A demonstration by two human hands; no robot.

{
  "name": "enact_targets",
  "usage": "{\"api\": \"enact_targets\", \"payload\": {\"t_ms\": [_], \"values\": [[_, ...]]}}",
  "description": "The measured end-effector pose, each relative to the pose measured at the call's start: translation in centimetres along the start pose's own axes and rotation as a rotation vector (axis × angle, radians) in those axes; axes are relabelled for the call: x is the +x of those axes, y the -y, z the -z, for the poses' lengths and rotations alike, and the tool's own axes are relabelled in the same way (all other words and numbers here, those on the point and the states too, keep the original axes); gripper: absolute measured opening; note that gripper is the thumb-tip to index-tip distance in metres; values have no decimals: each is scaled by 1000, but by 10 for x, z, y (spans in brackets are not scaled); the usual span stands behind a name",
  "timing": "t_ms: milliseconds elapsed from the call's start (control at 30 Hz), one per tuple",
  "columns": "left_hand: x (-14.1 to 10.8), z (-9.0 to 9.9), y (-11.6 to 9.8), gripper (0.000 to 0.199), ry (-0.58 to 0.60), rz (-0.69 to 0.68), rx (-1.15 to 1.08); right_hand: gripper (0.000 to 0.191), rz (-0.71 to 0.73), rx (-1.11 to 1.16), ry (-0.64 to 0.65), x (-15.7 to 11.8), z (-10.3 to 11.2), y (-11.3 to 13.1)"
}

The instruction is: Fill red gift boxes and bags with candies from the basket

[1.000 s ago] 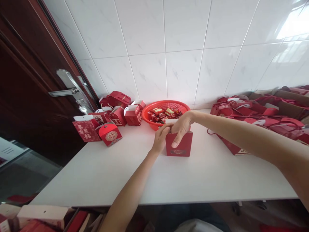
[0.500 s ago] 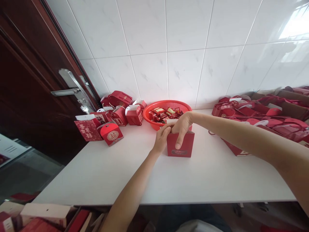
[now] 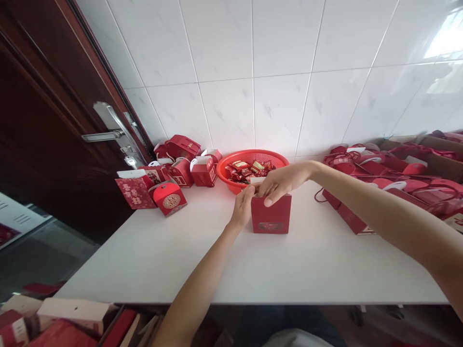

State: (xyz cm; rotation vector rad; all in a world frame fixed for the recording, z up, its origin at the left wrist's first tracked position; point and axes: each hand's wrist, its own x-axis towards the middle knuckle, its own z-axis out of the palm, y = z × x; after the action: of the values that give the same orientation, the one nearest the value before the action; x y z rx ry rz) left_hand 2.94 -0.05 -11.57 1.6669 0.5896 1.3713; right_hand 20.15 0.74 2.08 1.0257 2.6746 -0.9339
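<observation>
An upright red paper box [image 3: 271, 214] with a small window low on its front stands on the white table [image 3: 217, 270]. My left hand [image 3: 243, 206] grips its upper left side, fingers pressed near the rim. Over the open top is my right hand [image 3: 284, 183], its thumb at the front edge and its other fingers bent down into the opening, their tips hidden. Whether those fingers hold something cannot be made out. Right behind the box sits a red plastic basket [image 3: 226, 161] with wrapped candies [image 3: 246, 171] in it.
Several small red boxes [image 3: 181, 171] cluster at the back left, beside a dark door [image 3: 47, 120]. Many red gift boxes [image 3: 383, 164] cover the right side. More cartons [image 3: 72, 311] lie below the front left edge. A tiled wall [image 3: 224, 106] rises behind.
My right hand has risen somewhat out of the box, its thumb now higher on the front edge. My left hand keeps its grip on the side. The view has shifted slightly.
</observation>
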Motion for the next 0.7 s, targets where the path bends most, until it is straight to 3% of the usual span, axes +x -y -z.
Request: {"api": "enact_targets", "payload": {"t_ms": [100,200,300,400,500,600,700], "values": [[0,3,2,43,-3,11,30,44,56,183,-362,-31,-8,-12],[1,5,6,38,1,22,89,46,60,363,-774,-48,-32,-34],[6,7,10,38,-74,-19,161,49,-10,481,-1003,-45,-63,-57],[10,11,12,42,-221,-57,197,58,-12,610,-1010,-32,-88,-70],[12,16,11,43,-326,-43,203,54,38,731,-874,-16,-104,-71],[12,19,10,41,-365,-22,221,49,110,851,-756,-3,-113,-67],[12,22,13,40,-345,33,281,48,46,936,-715,5,-122,-66]]}}
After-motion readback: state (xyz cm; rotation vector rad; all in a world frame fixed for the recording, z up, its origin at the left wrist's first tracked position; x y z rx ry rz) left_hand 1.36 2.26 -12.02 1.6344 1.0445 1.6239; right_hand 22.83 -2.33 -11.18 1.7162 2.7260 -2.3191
